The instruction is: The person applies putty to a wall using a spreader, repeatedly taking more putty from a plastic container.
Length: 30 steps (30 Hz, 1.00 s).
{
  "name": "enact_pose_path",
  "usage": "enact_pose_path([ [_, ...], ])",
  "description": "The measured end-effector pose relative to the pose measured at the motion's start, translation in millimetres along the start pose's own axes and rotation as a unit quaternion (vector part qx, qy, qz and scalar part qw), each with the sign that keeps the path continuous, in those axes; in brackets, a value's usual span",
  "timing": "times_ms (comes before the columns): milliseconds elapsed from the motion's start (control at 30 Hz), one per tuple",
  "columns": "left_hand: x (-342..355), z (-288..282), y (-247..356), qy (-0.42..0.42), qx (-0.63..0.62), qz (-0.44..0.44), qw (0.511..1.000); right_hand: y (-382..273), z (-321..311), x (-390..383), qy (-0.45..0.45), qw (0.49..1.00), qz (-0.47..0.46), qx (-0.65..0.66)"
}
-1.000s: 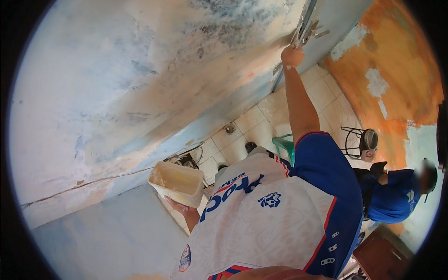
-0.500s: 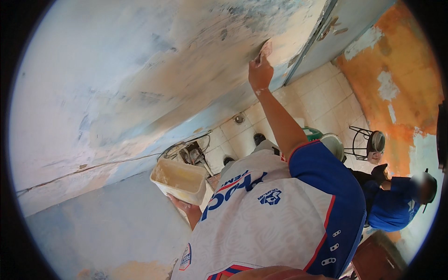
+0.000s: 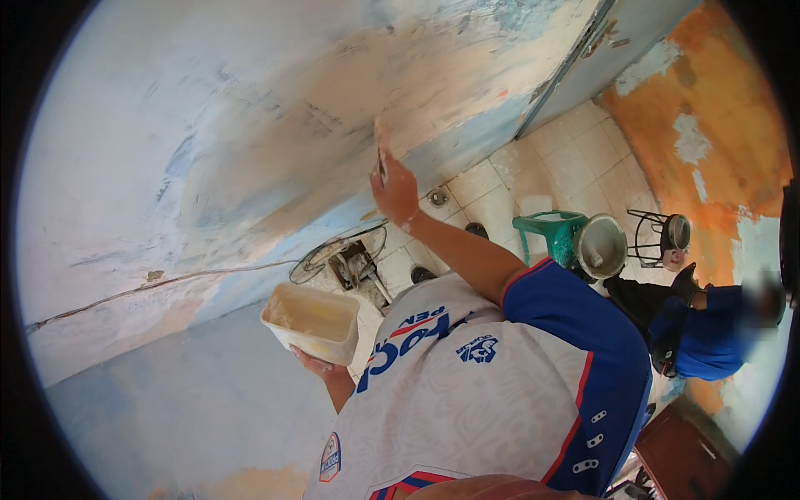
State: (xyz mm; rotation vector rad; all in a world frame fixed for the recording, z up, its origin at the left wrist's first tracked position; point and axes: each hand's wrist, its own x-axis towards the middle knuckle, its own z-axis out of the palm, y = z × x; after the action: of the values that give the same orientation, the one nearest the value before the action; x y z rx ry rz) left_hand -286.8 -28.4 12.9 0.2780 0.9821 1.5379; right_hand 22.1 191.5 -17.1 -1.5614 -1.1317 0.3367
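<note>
My right hand (image 3: 394,190) is closed round a putty knife (image 3: 381,142). Its pale-smeared blade reaches up to the patchy wall (image 3: 292,125), though whether the edge touches the surface is hard to tell. Lower down, my left hand (image 3: 321,363) grips a whitish rectangular plastic tub (image 3: 321,346) from beneath and the side. Pale paste coats the tub's inside, which tilts toward me. Beige and grey smears cover the blue-white wall around the putty knife.
A cable (image 3: 175,277) runs along the wall to a round wire frame (image 3: 304,265) on the tiled floor. Right of me are a green plastic stool (image 3: 557,229), a round basin (image 3: 602,246) and a black metal stand (image 3: 646,237). Another person in blue (image 3: 708,333) is beyond.
My right hand has swept left and down along the wall with the putty knife. The tub in my left hand has shifted slightly left. The green stool now shows more fully.
</note>
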Motion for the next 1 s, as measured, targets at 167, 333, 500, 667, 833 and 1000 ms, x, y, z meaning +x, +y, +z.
enact_pose_path([
  [167,9.3,-0.3,8.9,-0.014,-0.006,0.011,1.000,5.2,-17.4,-41.8,-0.109,0.987,0.078,0.089],
  [333,18.8,4.9,-14.9,-0.032,-0.048,0.000,0.998,169.7,-70.6,-10.0,-0.013,0.958,0.285,0.023],
  [500,21.5,30.6,-58.1,-0.077,-0.071,-0.009,0.994,286.2,-199.1,109.1,0.181,0.918,0.347,0.059],
  [667,22.7,90.0,-96.3,-0.056,-0.059,-0.026,0.996,327.1,-317.7,248.1,0.318,0.895,0.312,-0.010],
  [833,6.4,91.6,-118.1,-0.009,-0.036,-0.073,0.997,296.0,-291.8,293.3,0.325,0.916,0.178,-0.155],
  [1000,-15.7,99.1,-134.8,0.010,-0.044,-0.072,0.996,247.4,-239.2,259.1,0.250,0.949,0.140,-0.133],
])
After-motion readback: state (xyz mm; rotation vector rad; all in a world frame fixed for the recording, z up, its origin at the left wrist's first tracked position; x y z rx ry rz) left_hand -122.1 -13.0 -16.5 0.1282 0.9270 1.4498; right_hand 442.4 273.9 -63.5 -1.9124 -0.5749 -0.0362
